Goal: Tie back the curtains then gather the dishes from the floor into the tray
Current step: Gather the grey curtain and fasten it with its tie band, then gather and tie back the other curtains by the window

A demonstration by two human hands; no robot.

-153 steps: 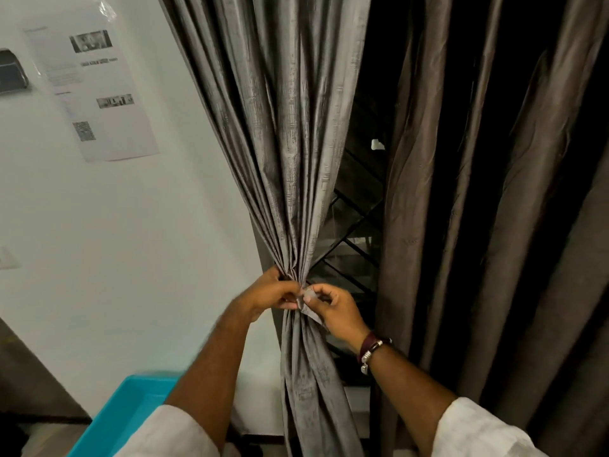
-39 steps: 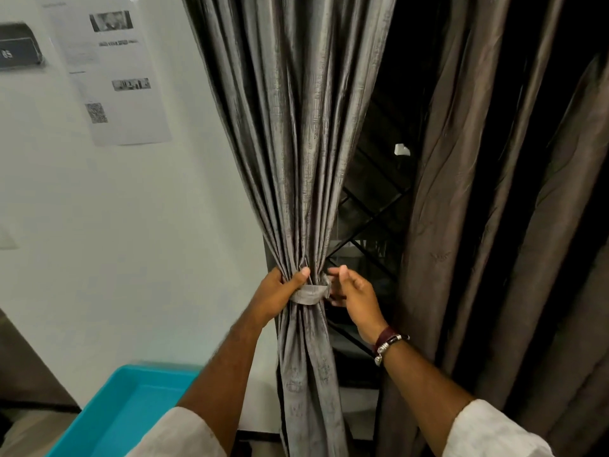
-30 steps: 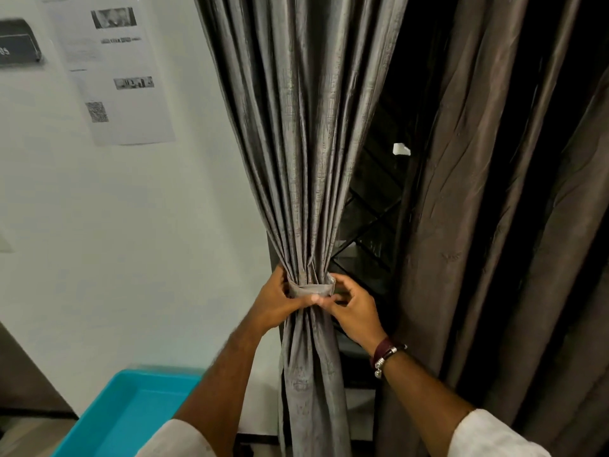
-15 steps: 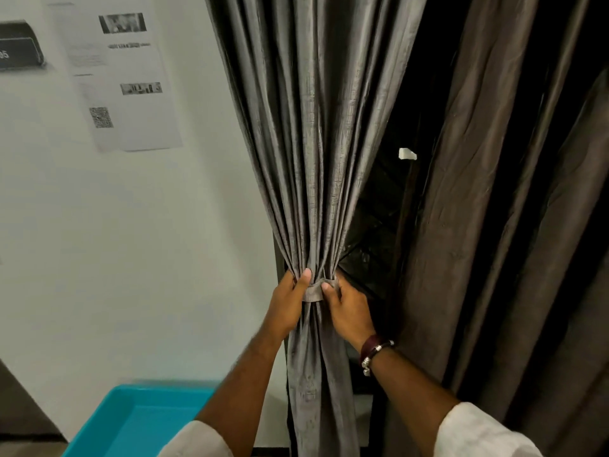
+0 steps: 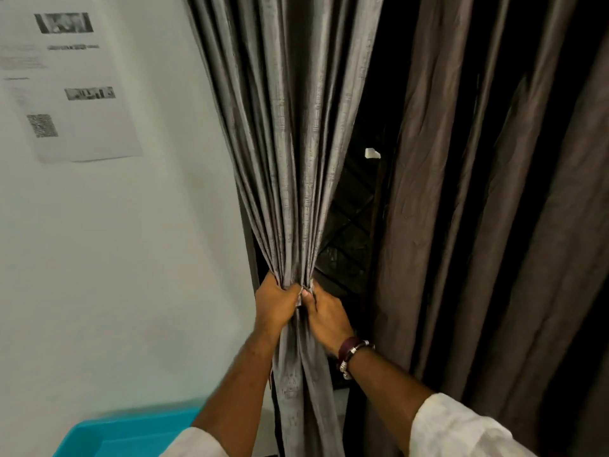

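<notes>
The grey left curtain [image 5: 290, 159] hangs bunched into a narrow waist at mid-height. My left hand [image 5: 276, 303] grips the bunch from the left. My right hand [image 5: 324, 313] grips it from the right, thumb against the tie-back band [image 5: 299, 301], which shows only as a sliver between my hands. A second, browner curtain [image 5: 461, 225] hangs loose on the right. A corner of the turquoise tray [image 5: 125, 433] sits at the bottom left. No dishes are in view.
A white wall [image 5: 115, 258] on the left carries a printed sheet [image 5: 66, 80] with a QR code. A dark window with a diamond grille [image 5: 349, 245] shows in the gap between the curtains.
Both hands have closed in around the gathered waist of the left curtain, covering the tie-back band that was plainly visible one second ago. The view has shifted slightly left and closer.
</notes>
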